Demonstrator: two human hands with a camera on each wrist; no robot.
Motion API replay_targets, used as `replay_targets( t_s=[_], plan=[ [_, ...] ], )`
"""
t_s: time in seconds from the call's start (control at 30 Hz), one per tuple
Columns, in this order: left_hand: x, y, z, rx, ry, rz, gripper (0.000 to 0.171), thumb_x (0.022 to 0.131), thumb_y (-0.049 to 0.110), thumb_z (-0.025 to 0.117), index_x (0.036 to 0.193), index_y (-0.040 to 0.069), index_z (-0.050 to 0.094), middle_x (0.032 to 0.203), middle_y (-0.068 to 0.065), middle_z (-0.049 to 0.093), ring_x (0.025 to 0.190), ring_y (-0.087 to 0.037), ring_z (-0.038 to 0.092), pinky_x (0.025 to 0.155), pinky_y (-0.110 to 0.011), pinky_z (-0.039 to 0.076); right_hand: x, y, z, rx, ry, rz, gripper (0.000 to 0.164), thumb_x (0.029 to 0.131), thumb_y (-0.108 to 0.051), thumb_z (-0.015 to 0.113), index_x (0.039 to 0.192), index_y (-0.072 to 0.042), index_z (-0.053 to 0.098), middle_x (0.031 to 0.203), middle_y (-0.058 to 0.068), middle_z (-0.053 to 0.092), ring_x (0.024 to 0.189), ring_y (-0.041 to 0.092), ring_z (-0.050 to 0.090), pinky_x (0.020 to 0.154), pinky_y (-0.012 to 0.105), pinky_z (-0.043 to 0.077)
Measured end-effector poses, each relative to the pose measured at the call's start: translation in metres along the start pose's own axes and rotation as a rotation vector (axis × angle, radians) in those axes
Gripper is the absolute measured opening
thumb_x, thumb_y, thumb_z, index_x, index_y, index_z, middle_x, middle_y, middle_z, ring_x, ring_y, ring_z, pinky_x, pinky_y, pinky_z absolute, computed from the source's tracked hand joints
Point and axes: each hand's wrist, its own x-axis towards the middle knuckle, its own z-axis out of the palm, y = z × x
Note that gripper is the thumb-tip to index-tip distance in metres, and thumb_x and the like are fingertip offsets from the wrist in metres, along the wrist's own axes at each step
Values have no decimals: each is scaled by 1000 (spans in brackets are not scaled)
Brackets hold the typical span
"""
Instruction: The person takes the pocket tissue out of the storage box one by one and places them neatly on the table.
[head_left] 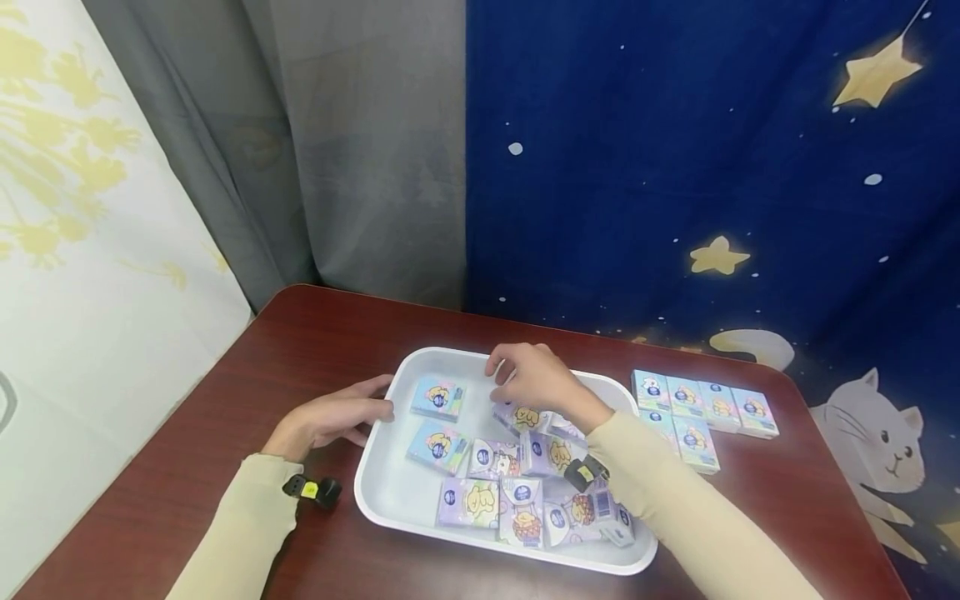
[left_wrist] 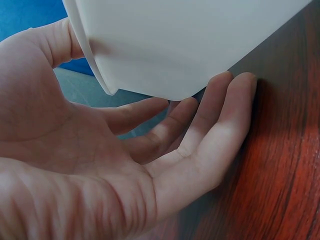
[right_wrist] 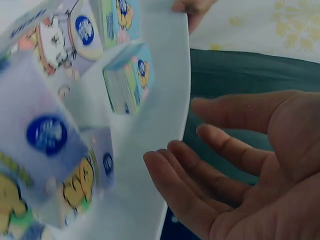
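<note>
A white plastic tub (head_left: 393,492) holds several small tissue packs, mostly purple ones such as the purple tissue pack (head_left: 468,502). Two blue tissue packs, an upper blue tissue pack (head_left: 438,398) and a lower blue tissue pack (head_left: 437,447), lie at its left. My left hand (head_left: 337,417) grips the tub's left edge, thumb over the rim and fingers (left_wrist: 212,102) curled against the outside and underside. Above the tub's far side hovers my right hand (head_left: 536,379), its fingers loosely bent. Nothing is between its fingers (right_wrist: 175,185) in the right wrist view.
Right of the tub, several blue tissue packs (head_left: 696,442) stand in two rows on the dark red wooden table (head_left: 225,467). Behind the table hang a grey curtain (head_left: 382,167) and a blue starry curtain (head_left: 600,208). A white patterned cloth (head_left: 97,350) is at the left.
</note>
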Motion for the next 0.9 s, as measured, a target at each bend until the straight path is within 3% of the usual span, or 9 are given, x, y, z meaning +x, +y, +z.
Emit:
replay_targets(
  t_s=[0.23,0.43,0.67,0.9],
  plan=[
    [1,-2,0,0,1,-6,84,96,15,67,169,3,28,130,-18,70,106,-34,72,91,-60,62,9,-9,18,2,-111,1,19,90,-14,87,108,-14,80,104,4,79,102,24,64,87,39,56],
    [2,-2,-1,12,4,-6,84,96,16,67,169,3,28,131,-18,69,106,-34,72,91,-59,62,13,-21,32,-15,-160,-37,20,87,-11,88,106,-14,80,96,-1,76,90,18,66,79,35,55],
    [2,-2,-2,16,-3,-4,86,95,16,66,170,4,27,134,-19,67,108,-34,71,93,-61,62,14,-34,54,-44,-238,-9,32,89,-14,90,119,-18,80,97,-4,73,97,16,58,78,32,55],
    [2,-2,-2,18,-6,-5,85,96,16,64,170,4,26,135,-19,67,109,-34,71,92,-60,62,12,-43,72,-136,-263,-2,53,89,-12,90,138,-21,73,97,-2,67,83,14,60,70,28,53]
  ],
)
